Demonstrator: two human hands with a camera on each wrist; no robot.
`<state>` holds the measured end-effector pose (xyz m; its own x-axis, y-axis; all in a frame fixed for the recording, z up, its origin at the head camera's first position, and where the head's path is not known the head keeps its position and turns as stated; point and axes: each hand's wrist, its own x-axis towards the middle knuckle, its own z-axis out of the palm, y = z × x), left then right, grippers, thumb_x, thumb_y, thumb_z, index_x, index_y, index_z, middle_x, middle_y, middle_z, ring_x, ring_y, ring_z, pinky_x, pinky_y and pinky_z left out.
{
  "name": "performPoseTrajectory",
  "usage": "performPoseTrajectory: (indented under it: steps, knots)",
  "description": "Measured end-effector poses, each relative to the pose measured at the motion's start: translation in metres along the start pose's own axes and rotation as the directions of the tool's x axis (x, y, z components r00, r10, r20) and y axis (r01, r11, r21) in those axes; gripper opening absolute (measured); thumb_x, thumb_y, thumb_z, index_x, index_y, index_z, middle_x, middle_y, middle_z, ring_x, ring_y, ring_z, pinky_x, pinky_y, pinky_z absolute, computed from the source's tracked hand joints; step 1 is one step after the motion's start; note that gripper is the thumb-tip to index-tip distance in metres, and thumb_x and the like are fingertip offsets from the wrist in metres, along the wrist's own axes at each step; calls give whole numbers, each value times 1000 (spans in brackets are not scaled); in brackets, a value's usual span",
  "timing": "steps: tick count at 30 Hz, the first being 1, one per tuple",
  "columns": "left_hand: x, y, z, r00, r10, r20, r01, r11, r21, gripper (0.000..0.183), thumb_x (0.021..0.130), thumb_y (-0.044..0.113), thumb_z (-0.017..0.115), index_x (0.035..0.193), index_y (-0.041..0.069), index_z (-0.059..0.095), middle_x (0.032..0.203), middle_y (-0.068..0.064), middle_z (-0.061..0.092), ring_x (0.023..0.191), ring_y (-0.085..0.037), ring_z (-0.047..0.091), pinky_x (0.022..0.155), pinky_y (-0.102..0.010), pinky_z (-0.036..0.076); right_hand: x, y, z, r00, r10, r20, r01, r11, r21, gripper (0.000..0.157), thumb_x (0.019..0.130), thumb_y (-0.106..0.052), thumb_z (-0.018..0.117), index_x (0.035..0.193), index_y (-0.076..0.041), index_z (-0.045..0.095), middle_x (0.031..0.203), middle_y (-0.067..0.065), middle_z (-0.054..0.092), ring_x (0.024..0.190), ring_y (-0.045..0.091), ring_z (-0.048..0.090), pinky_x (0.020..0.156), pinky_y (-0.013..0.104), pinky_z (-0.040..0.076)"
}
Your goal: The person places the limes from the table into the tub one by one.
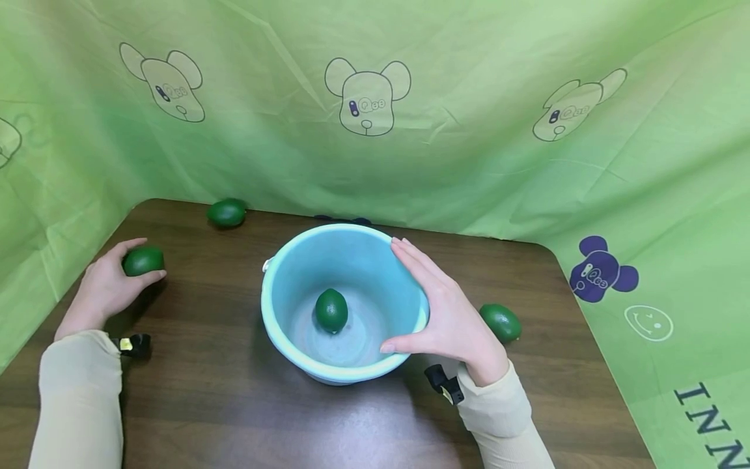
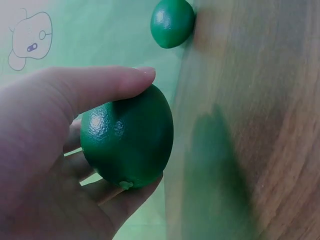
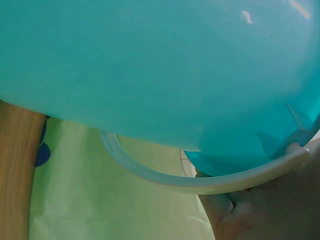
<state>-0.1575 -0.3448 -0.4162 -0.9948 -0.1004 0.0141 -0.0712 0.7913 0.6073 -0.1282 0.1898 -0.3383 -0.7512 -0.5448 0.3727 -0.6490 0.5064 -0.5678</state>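
Wood-grained tabletop [image 1: 205,404], left hand [image 1: 107,286] grasping pebbled oval green fruit [image 1: 144,260], right hand [image 1: 451,312] holding smooth round blue bucket [image 1: 299,273]

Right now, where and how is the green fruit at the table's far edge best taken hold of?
Probably round its middle, coming from above on the near side: the green fruit lies lengthwise along the table's far edge, fullest at its middle, with the green curtain close behind.
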Motion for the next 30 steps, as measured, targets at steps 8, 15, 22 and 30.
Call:
performPoseTrajectory:
  steps: [8,15,22,30]
  knots:
    - [2,8,5,996,-7,-89,1,997,-72,76,96,35,69,149,-7,33,135,-39,42,109,-57,48,84,-64,41,0,0,-1,1000,-2,-1,2,1000,-1,127,60,-64,92,161,-16,32,165,-1,28,150,19,25,110,52,37]
    - [2,14,9,992,1,-123,-11,997,-82,73,96,35,70,145,-7,36,128,-38,47,106,-56,50,83,-62,41,0,1,0,1000,-1,3,1,1000,2,127,59,-63,93,161,-16,32,165,-1,28,150,19,25,110,52,37]
    - [2,22,10,989,6,-151,-24,993,-113,71,97,34,69,146,-5,36,132,-37,46,109,-55,49,85,-63,41,1,0,0,1000,-5,3,5,1000,-1,128,59,-64,92,161,-16,32,165,-1,28,150,19,25,110,51,37]
    - [4,35,15,979,32,-202,-64,987,-150,68,96,28,71,147,-3,38,132,-35,47,110,-54,50,87,-63,40,0,-1,-1,1000,-2,3,2,1000,-2,127,61,-69,88,161,-15,33,165,0,28,150,19,25,110,51,37]
